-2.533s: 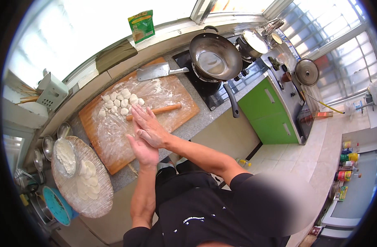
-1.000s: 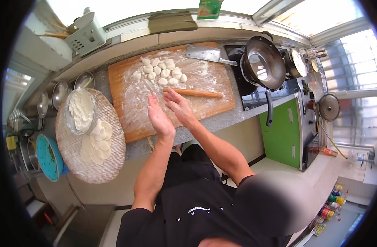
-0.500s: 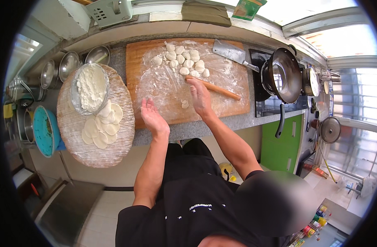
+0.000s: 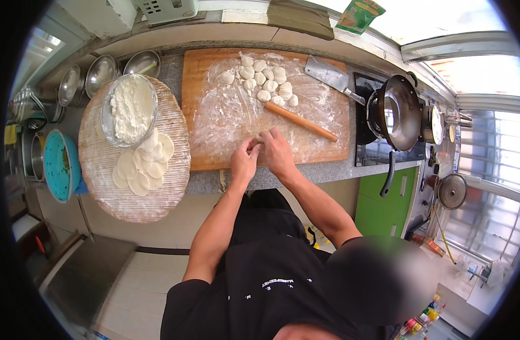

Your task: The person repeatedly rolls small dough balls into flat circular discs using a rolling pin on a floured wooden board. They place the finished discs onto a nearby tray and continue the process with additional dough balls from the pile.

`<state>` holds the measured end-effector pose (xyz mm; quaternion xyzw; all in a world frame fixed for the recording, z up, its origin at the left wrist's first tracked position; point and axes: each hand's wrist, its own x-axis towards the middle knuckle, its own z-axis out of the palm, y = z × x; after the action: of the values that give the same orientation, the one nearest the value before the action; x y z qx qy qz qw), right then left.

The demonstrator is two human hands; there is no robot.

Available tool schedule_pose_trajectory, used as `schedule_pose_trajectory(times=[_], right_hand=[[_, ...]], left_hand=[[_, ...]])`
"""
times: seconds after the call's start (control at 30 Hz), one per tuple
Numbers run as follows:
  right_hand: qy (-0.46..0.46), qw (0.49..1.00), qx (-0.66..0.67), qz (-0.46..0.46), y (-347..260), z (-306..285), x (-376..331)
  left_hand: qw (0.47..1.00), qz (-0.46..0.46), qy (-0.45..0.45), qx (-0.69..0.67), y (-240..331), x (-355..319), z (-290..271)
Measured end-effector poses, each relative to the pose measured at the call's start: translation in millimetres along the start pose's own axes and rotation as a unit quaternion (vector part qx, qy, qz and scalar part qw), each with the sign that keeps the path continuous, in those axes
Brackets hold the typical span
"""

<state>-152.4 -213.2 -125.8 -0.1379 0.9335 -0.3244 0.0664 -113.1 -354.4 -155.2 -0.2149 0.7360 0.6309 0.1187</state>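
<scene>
My left hand (image 4: 244, 160) and my right hand (image 4: 276, 150) meet over the near edge of a floured wooden board (image 4: 203, 113). Between their fingertips sits a small piece of dough (image 4: 259, 137), pinched by both. Several small dough lumps (image 4: 265, 82) lie at the far side of the board. A wooden rolling pin (image 4: 300, 121) rests diagonally just right of my hands. Flat round dough wrappers (image 4: 144, 167) are stacked on a round woven tray (image 4: 129, 198) to the left, beside a glass bowl of flour (image 4: 129, 107).
A cleaver (image 4: 328, 75) lies at the board's far right corner. A black wok (image 4: 393, 113) sits on the stove at right, with lidded pots behind it. Metal bowls (image 4: 101, 73) and a teal bowl (image 4: 60, 164) stand at left. A green cabinet door (image 4: 379, 198) is below the counter.
The view has swung so the board is centred. My hands, apart over the board half a second ago, have come together on a piece of dough at its near edge.
</scene>
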Motion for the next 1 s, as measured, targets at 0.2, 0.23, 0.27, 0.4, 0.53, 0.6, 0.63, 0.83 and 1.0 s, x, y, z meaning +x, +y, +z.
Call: schedule_pose_trajectory(times=[0.2,0.23,0.27,0.4,0.53,0.6,0.63,0.83,1.0], right_hand=[[0.002,0.993,0.12,0.013,21,9,0],[-0.017,0.987,0.153,0.048,24,5,2],[-0.037,0.979,0.185,0.082,25,3,5],[0.041,0.965,0.229,0.123,19,6,19],[0.103,0.987,0.12,0.02,6,11,43],[0.105,0.99,0.089,-0.016,-1,19,49],[0.105,0.99,0.084,-0.037,-6,25,53],[-0.009,0.996,-0.03,-0.078,-19,37,62],[-0.048,0.982,-0.166,-0.075,-32,43,64]], left_hand=[[0.988,0.05,0.057,0.132,10,8,5],[0.981,0.08,0.069,0.162,8,9,3],[0.972,0.109,0.081,0.192,7,10,2],[0.961,0.141,0.113,0.211,2,4,6],[0.958,0.136,0.09,0.238,16,-5,4],[0.951,0.136,0.079,0.266,18,-7,3],[0.947,0.133,0.074,0.282,15,-6,1],[0.964,0.106,0.117,0.215,1,-14,-15],[0.962,0.089,0.19,0.176,-4,-27,-37]])
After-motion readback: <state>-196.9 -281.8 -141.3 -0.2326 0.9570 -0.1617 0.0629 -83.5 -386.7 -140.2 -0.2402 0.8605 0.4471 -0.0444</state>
